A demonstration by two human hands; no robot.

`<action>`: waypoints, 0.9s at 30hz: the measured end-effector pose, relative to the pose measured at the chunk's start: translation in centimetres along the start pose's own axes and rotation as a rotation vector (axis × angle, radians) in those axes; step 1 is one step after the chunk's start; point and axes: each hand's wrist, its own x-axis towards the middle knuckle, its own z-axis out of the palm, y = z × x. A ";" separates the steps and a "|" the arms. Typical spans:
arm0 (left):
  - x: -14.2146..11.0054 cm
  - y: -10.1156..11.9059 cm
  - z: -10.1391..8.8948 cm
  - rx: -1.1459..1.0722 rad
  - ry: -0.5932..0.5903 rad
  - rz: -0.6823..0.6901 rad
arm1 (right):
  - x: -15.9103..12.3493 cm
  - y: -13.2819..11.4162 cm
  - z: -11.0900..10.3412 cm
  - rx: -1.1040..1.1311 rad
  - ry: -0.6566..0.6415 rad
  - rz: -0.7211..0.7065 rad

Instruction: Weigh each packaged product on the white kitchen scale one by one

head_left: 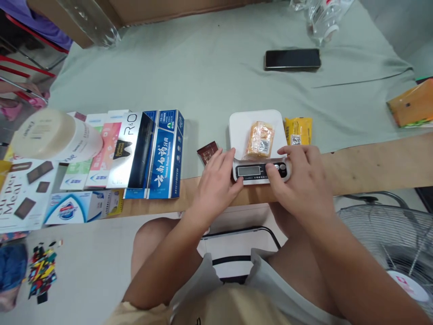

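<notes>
A small white kitchen scale (241, 126) stands at the table's front edge, with a clear-wrapped orange pastry (260, 139) lying on its platform. My left hand (216, 183) rests against the scale's left side, fingers by the display (248, 170). My right hand (302, 178) covers the scale's right front corner, with a fingertip on the buttons (280, 167) beside the display. A yellow snack packet (298, 131) lies just right of the scale. Left of it sits a small brown wrapped sweet (207, 151).
Several toothpaste boxes (165, 155) and a white jar (56, 135) crowd the table's left. A black phone (292, 59) and a plastic bottle (324, 18) lie at the back. An orange packet (411, 104) is far right; a floor fan (392, 234) stands below right.
</notes>
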 end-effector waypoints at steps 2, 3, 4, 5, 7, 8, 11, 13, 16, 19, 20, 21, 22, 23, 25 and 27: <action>-0.1 0.0 0.0 0.014 0.005 0.005 | -0.4 -0.1 -0.1 0.016 -0.043 0.002; -0.1 0.0 -0.1 0.024 0.006 0.001 | -0.5 -0.1 -0.1 0.034 -0.053 0.008; -0.1 -0.1 -0.1 0.033 0.005 -0.005 | -0.5 -0.2 -0.1 0.057 -0.056 0.011; -0.2 -0.1 -0.3 0.040 0.005 -0.011 | -0.5 -0.2 -0.1 0.084 -0.056 0.007; -0.3 -0.4 -0.6 0.053 0.019 -0.029 | -0.3 -0.3 0.0 0.148 -0.067 -0.024; -0.4 -0.6 -0.9 0.064 0.033 -0.043 | -0.2 -0.3 0.1 0.186 -0.083 -0.043; -0.7 -1.4 -1.9 0.096 0.068 -0.094 | 0.1 -0.1 0.7 0.285 -0.145 -0.057; -0.7 -1.7 -2.4 0.102 0.075 -0.114 | 0.2 -0.1 1.1 0.307 -0.156 -0.037; -0.5 -1.7 -2.7 0.074 0.109 -0.093 | 0.3 -0.5 1.7 0.285 -0.095 -0.059; 0.0 -1.0 -2.2 0.031 0.127 0.024 | 0.3 -1.0 2.2 0.277 -0.083 -0.134; 0.2 -0.7 -1.9 0.022 0.121 0.064 | 0.2 -1.2 2.3 0.279 -0.104 -0.149; 0.3 -0.4 -1.7 0.015 0.112 0.094 | 0.2 -1.3 2.4 0.283 -0.132 -0.154; 0.4 -0.2 -1.6 0.010 0.102 0.110 | 0.2 -1.4 2.6 0.290 -0.161 -0.155; 0.3 0.0 -1.5 0.006 0.095 0.115 | 0.1 -1.5 2.7 0.305 -0.185 -0.155; 0.1 0.5 -1.4 0.000 0.095 0.119 | -0.1 -1.6 2.7 0.354 -0.207 -0.151; -0.3 1.1 -1.4 -0.023 0.100 0.157 | -0.2 -1.6 2.4 0.413 -0.192 -0.130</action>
